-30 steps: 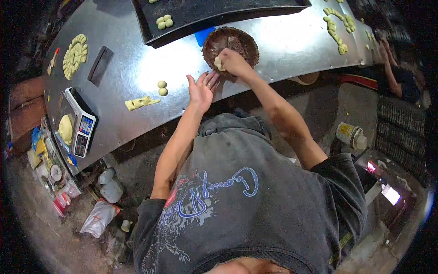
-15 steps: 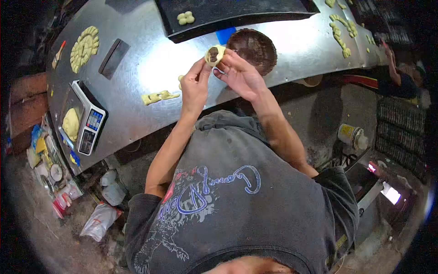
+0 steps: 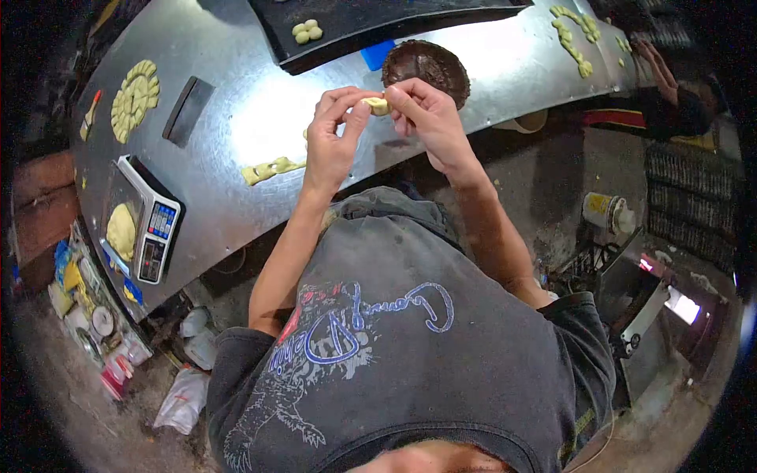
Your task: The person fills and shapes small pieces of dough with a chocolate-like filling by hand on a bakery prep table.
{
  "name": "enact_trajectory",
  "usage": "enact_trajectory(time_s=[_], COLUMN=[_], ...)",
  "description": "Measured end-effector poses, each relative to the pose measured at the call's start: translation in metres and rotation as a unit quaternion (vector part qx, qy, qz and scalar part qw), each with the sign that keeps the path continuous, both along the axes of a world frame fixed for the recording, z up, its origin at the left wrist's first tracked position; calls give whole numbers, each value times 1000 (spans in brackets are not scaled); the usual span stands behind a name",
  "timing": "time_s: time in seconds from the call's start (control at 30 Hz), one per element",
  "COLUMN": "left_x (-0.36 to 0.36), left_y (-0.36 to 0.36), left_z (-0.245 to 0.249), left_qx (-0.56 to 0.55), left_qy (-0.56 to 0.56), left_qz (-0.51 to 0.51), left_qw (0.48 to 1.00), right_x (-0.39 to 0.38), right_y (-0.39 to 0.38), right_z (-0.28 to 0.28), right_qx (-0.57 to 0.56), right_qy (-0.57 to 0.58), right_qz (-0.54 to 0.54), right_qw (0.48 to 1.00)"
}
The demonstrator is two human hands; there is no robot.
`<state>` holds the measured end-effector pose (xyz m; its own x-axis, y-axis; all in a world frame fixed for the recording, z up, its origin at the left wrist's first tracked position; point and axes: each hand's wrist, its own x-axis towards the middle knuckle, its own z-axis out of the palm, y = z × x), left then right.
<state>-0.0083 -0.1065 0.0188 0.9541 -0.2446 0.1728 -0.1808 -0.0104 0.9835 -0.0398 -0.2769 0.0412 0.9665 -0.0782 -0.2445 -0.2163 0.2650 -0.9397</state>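
Observation:
A piece of pale yellow dough (image 3: 378, 106) is pinched between my two hands above the table's near edge. My left hand (image 3: 334, 135) holds its left side with curled fingers, and my right hand (image 3: 430, 118) grips the right side with thumb and fingertips. No filling shows in it now. Just behind my right hand sits a round bowl (image 3: 430, 65) of dark brown filling. A flattened strip of dough (image 3: 270, 169) lies left of my left hand, and another bit of dough is mostly hidden behind that hand.
On the metal table (image 3: 229, 201) stand a digital scale (image 3: 158, 225) with a dough lump (image 3: 121, 231), a dark scraper (image 3: 188, 110), a ring of dough pieces (image 3: 136, 101) and a brush (image 3: 91, 116). A black tray (image 3: 355, 35) holds dough balls (image 3: 307, 31). At right is another person's hand (image 3: 657, 71).
My hands have closed in on the dough; its dark filling, visible before, is now out of sight. The other person's hand has shifted. The whole view has moved slightly.

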Motion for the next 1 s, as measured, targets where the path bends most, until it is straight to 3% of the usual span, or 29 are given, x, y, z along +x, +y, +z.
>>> enact_trajectory(time_s=[0.03, 0.13, 0.23, 0.33, 0.43, 0.5, 0.6, 0.67, 0.73, 0.83, 0.87, 1.0], left_x=[0, 2, -1, -9, -11, -9, -21, -30, -35, -44, -47, -49], left_y=[-3, -13, -23, -42, -42, -36, -41, -48, -50, -44, -43, -27], left_z=[-2, -3, 5, 0, 4, 2, 3, 8, 8, 2, 1, 8], left_qx=[39, 96, 30, -109, -112, -76, -25, -53, -77, 17, 38, -75], left_qy=[-50, -74, 3, 105, 207, 264, 106, 68, 38, -31, -52, 79], left_qz=[11, 61, 60, 78, 28, 16, 85, 92, 108, 153, 178, 196], left_qw=[998, 991, 998, 985, 972, 961, 990, 992, 990, 988, 982, 974], right_x=[-1, -8, -15, -13, -9, -8, 2, 17, 27, 35, 37, 35], right_y=[-5, 1, -4, -8, -11, -16, -30, -39, -37, -24, -18, 10], right_z=[-3, 3, 9, 1, 9, 8, 3, -3, -13, -10, -10, -6], right_qx=[3, -130, -196, -219, -250, -240, -200, -168, -87, 64, 41, -80], right_qy=[-27, -154, -186, -235, -303, -265, -159, -72, -84, -43, -41, -73], right_qz=[6, -17, -7, 10, 45, 74, 125, 161, 171, 222, 218, 198], right_qw=[1000, 979, 963, 947, 918, 931, 959, 970, 978, 972, 974, 974])
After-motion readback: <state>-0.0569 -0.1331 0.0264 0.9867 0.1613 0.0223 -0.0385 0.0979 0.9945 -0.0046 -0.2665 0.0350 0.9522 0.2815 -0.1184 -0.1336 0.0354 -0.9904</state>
